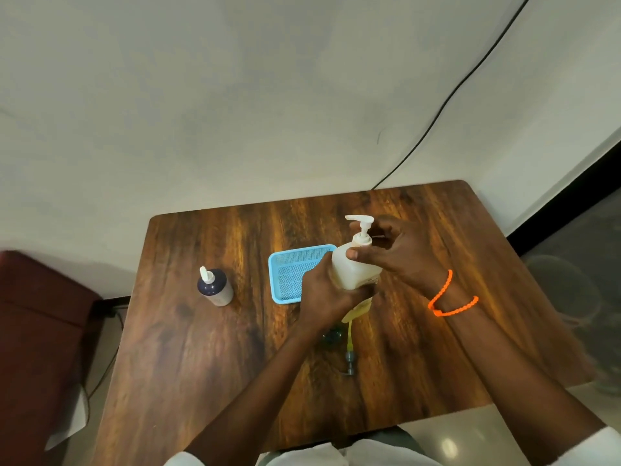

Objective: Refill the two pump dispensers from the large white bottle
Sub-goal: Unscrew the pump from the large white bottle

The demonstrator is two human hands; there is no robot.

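I take the blue tray point(285, 264) on the wooden table point(201, 348) as my landmark. The large white bottle point(353, 270) is held up just to the right of the tray, its pump head point(361, 227) uppermost and tilted slightly away from me. The dark pump dispenser point(215, 285) stands upright on the table well to the left of the tray. Nearer to me than the tray, below the held bottle, lie a yellowish tube and small grey fittings point(349, 361) — I cannot tell what they belong to.

Handling, as I judge it: the bottle is a stiff plastic body, part filled with a pale liquid, so moderately heavy and prone to slosh. Its smooth wall may be slippery if soap is on it. The body is the place to hold; the collar under the pump is the place to turn.

My left hand point(327, 297) is closed round the lower body of the bottle, gripping it. My right hand point(400, 257) is curled at the shoulder and collar — thumb pressed on the front face, fingers behind the pump neck — gripping the same bottle
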